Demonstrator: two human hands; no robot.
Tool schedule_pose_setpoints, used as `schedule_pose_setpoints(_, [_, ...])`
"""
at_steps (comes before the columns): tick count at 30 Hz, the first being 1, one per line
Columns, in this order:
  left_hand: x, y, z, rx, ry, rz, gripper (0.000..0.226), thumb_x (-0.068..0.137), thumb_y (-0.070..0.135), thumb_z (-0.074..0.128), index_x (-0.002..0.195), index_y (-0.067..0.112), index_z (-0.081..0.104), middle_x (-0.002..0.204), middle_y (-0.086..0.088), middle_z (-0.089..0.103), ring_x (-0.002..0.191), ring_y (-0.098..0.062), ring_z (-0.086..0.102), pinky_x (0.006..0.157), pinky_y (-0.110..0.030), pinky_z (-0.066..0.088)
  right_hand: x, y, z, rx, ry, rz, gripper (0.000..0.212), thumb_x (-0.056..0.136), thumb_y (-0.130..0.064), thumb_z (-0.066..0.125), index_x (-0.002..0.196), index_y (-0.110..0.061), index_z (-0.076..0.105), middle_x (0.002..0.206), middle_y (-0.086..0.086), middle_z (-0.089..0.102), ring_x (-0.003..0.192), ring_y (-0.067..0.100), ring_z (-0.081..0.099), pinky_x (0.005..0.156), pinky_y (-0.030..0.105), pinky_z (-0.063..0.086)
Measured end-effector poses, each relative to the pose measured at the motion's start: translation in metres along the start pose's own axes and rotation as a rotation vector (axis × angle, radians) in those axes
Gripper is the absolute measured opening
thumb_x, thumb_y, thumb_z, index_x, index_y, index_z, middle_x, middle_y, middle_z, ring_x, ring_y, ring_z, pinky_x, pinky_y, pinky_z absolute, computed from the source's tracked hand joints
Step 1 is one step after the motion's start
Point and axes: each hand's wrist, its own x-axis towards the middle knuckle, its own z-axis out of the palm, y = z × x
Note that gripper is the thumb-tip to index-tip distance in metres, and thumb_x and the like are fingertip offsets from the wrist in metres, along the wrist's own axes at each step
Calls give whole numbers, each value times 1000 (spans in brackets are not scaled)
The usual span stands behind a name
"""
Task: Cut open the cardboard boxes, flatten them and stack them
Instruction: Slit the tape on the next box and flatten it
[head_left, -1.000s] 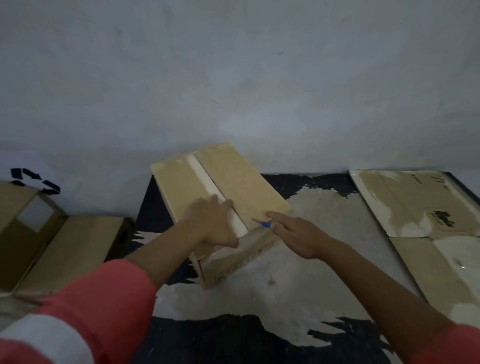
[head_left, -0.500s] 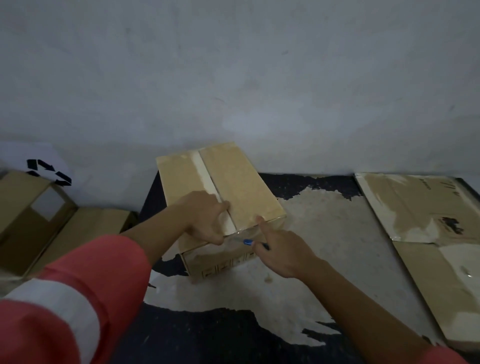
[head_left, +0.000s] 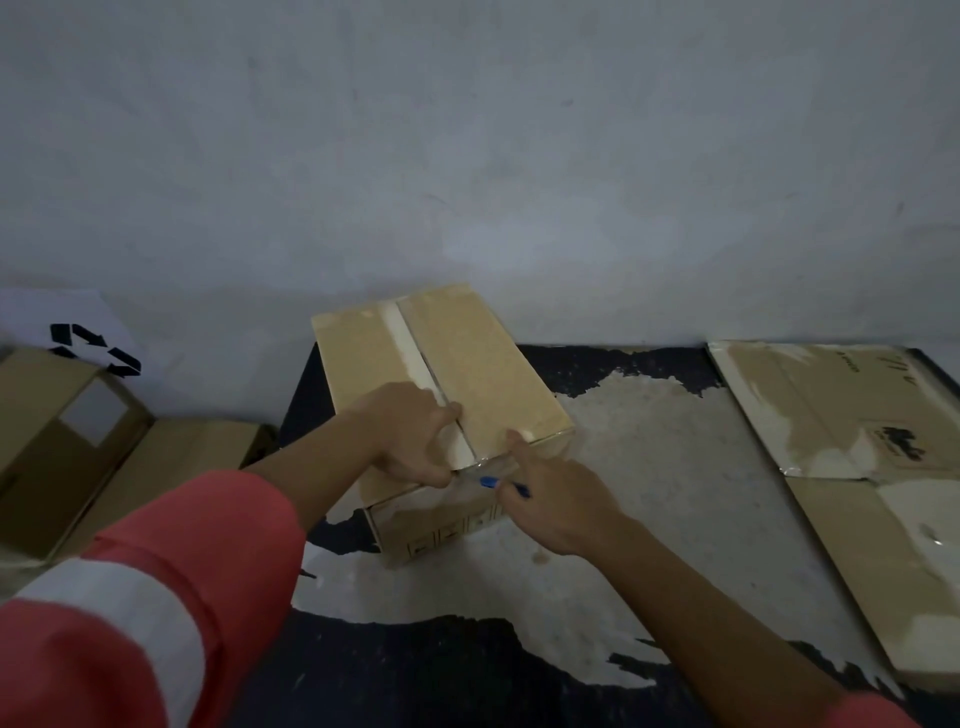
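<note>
Cardboard box (head_left: 483, 364) sits closed on the peeling dark desk (head_left: 649, 467); pale tape strip (head_left: 415, 358) runs along the box's top seam; left hand (head_left: 410, 436) rests at the box's near top edge, fingers curled down over it beside the tape, thumb on top; right hand (head_left: 550, 499) just right of it, fingers wrapped round a blue cutter (head_left: 485, 482), forefinger straight against the box's near edge; flattened cardboard (head_left: 831, 415) lies right of the box; other boxes (head_left: 62, 447) left of it.
</note>
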Motion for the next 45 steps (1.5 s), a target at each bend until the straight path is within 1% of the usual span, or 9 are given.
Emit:
schedule_pose_setpoints(7, [0,0,0,-25,7,-5,85,78,63,56,146,18,30,113,-10,54,94,-25,55,81,-33,47,5,-6,6,1,64,20,55,99,-41,36,147,-23,17,79,-2,55,71,16,53,61,31,40])
schedule_pose_setpoints(10, [-2,-1,2,-50,3,-29,89,76,64,57,150,27,22,117,-7,53,90,-22,50,80,-32,44,4,-1,4,67,128,59,31,95,-45,47,112,-22,33,74,-5,52,66,16,55,55,29,39])
schedule_pose_setpoints(16, [2,-3,4,-35,-47,-13,89,81,70,48,152,43,3,127,-7,47,104,-22,50,80,-31,38,7,20,-2,150,74,136,38,89,-57,52,82,-24,33,73,-7,45,64,9,44,58,26,33])
schedule_pose_setpoints(25, [3,-3,5,-26,-99,-13,88,82,73,45,152,44,1,135,-10,43,103,-23,51,76,-32,37,3,30,-3,8,241,126,45,85,-63,53,86,-22,36,66,-9,40,55,6,37,50,22,27])
schedule_pose_setpoints(30, [-2,1,4,2,-137,-32,86,84,71,43,151,44,-3,155,-16,24,111,-30,53,78,-33,39,4,42,-10,-146,297,147,44,86,-67,47,87,-23,37,66,-10,44,54,5,39,50,20,30])
schedule_pose_setpoints(34, [0,0,4,20,-109,-10,88,82,73,44,152,43,-1,146,-14,36,104,-27,55,82,-33,46,-2,73,-41,-183,270,205,45,85,-66,49,80,-23,37,64,-6,48,54,8,42,51,20,31])
schedule_pose_setpoints(40, [2,-8,6,-60,-20,-100,94,74,85,42,151,42,11,145,-1,42,120,-25,52,90,-35,45,16,97,-34,340,392,281,44,94,-55,41,85,-12,47,73,1,50,65,12,46,60,25,37])
schedule_pose_setpoints(43, [3,-11,11,-289,93,-289,82,81,76,43,147,31,25,142,-5,41,124,-30,44,94,-42,41,36,111,-5,527,322,478,41,94,-54,44,93,-13,44,80,4,50,68,15,46,62,28,40])
schedule_pose_setpoints(45, [5,-9,18,-459,177,-482,72,84,69,46,140,26,31,145,-11,31,133,-37,31,101,-57,35,47,122,14,586,257,578,40,94,-51,47,96,-11,43,79,6,48,64,15,44,55,29,39])
